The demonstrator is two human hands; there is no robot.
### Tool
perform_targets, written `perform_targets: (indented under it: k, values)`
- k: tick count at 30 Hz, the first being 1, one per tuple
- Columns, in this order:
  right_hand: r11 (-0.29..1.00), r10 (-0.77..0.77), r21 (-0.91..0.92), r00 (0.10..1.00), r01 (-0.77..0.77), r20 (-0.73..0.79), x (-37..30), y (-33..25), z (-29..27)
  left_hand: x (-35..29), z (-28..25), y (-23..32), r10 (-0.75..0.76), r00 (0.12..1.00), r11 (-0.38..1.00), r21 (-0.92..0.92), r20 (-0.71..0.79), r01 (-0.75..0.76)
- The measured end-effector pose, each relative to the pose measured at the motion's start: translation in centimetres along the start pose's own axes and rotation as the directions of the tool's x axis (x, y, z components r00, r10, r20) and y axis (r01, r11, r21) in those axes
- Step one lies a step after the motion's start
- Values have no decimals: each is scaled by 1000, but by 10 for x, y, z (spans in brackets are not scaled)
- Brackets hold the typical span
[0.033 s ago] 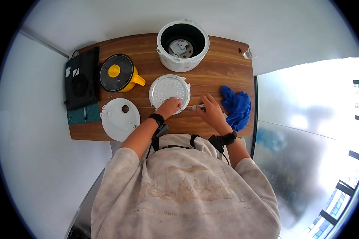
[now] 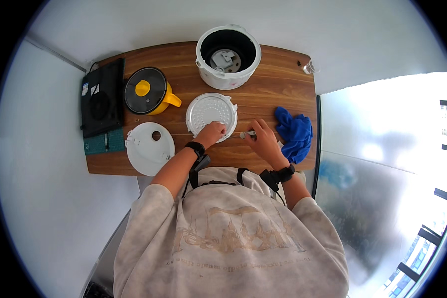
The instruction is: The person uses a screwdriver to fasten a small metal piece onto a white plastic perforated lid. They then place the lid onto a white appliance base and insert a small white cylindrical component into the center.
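Across the upper half of the view spreads a brown wooden table [image 2: 263, 102]. At its far edge stands a white cooker [image 2: 219, 80], open at the top and dark inside. A black slab [image 2: 112, 97] lies at the left end, with a yellow pot [image 2: 153, 94], glass lid on, beside it. Between the cooker and the person lies a pale dotted disc [image 2: 211, 110]; left of it, apart, a white cover [image 2: 148, 153] with a round hole. A crumpled blue cloth [image 2: 295, 135] lies at right, a green mat [image 2: 115, 141] below the slab. The right hand [image 2: 264, 142] pinches a tool; the left hand [image 2: 211, 133] curls over the disc's near edge, its grip impossible to tell. A small glass [image 2: 309, 68] sits at the far right corner. Smallest, the tool [image 2: 248, 134] points its thin shaft leftward.
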State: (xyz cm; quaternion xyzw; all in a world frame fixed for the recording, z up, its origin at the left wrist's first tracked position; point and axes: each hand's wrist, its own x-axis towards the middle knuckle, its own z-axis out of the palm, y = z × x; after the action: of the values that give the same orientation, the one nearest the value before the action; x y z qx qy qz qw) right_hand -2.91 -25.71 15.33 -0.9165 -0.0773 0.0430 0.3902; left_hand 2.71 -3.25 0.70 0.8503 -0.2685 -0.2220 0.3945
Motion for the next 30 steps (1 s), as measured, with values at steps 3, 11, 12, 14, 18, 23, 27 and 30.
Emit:
perform_targets:
  k: [3,11,12,14,18,23,27,30]
  values:
    - [1000,-3,27,999,4,-32,-8,-1,4,-1,-1,0,17,1000,1000,-15,-6,-17]
    - [1000,-2,1,996,2,-93,-14,-7,7,-5,-6,5,55,998,997,-51,-18,-56]
    - [1000,0,-2,995,0,-100,-14,-7,8,-4,-6,5,54,998,997,-53,-13,-54]
    - [1000,6,-4,994,-6,-105,-14,-8,9,-3,-6,5,53,999,997,-58,-10,-54]
    - [1000,8,-4,995,-9,-99,-12,-8,10,-3,-6,5,62,998,996,-69,-17,-63]
    - [999,-23,-33,994,19,-109,-12,-4,12,-2,-3,1,56,998,997,-51,-25,-57]
    - [1000,-23,-20,993,21,-120,-13,-5,10,-2,-6,4,59,998,997,-45,-14,-59]
    - [1000,-24,-12,992,23,-125,-14,-2,10,-3,-6,4,57,998,997,-44,-15,-58]
